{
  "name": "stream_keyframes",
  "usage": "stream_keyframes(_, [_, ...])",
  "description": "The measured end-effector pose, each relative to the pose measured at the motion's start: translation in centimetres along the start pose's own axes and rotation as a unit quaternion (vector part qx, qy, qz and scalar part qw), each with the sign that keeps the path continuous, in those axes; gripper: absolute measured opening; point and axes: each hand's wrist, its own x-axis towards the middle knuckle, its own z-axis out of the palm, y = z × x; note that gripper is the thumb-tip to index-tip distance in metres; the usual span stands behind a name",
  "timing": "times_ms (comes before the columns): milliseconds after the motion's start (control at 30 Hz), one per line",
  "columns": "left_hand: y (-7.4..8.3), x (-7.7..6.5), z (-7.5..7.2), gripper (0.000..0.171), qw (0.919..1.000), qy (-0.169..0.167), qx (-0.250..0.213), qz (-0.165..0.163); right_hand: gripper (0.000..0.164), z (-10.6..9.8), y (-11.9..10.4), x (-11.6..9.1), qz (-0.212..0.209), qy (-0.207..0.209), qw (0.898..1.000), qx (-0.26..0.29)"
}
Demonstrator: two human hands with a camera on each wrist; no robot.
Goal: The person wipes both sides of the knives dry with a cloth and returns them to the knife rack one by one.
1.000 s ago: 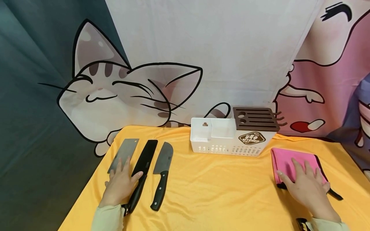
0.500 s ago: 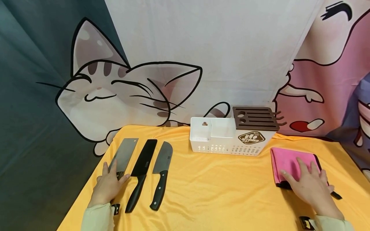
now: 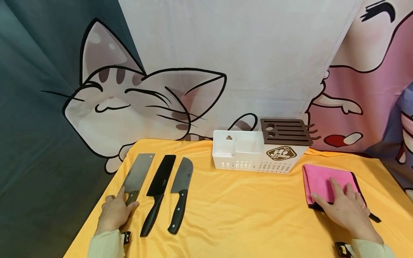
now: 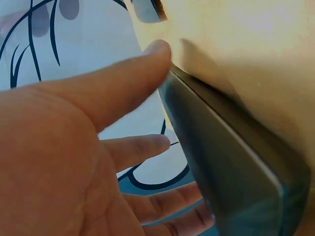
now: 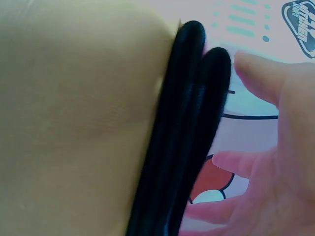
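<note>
While the left hand is held over the handle of a cleaver at the left of the table, its fingers are kept loosely extended, with the thumb spread apart from them. In the left wrist view the handle is seen close beside the thumb and fingertips, but whether it is touched cannot be told. The cleaver is laid flat, its grey blade pointed toward the far side.

Just to its right a black knife is laid, and beside that a grey-bladed knife with a black handle; all three are set roughly side by side, their handles turned to the near side.

At the right, a pink cloth with black trim is seen folded. Above its near right part the right hand is held with spread fingers, nothing gripped; contact with the cloth cannot be made out. The two hands are placed well apart.

Between them, at the far side, a white rack is stood, its right part covered by a brown slotted lid. The table is covered by a yellow tablecloth, and behind it a backdrop is hung, printed with a cartoon cat.
</note>
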Motion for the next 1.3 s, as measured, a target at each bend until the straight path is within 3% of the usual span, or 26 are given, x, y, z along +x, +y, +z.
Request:
stream_keyframes(367, [-0.1, -0.1, 0.9, 0.088, 0.9998, -0.006, 0.003, -0.017, 0.112, 0.6, -0.4, 0.0, 0.01, 0.006, 1.0, 0.001])
stream_keyframes(600, [0.1, -0.3, 1.2, 0.076, 0.9998, 0.01, -0.005, -0.019, 0.115, 0.5, 0.1, 0.2, 0.013, -0.037, 0.999, 0.006])
stream_keyframes(900, [0.1, -0.7, 0.6, 0.076, 0.9996, -0.009, -0.016, -0.021, 0.12, 0.1, 0.3, 0.8, 0.034, -0.074, 0.997, 0.009])
stream_keyframes(1300, [-0.1, -0.7, 0.6, 0.064, 0.9997, -0.003, -0.023, -0.009, 0.114, -0.1, -0.1, 0.5, 0.028, -0.068, 0.997, 0.005])
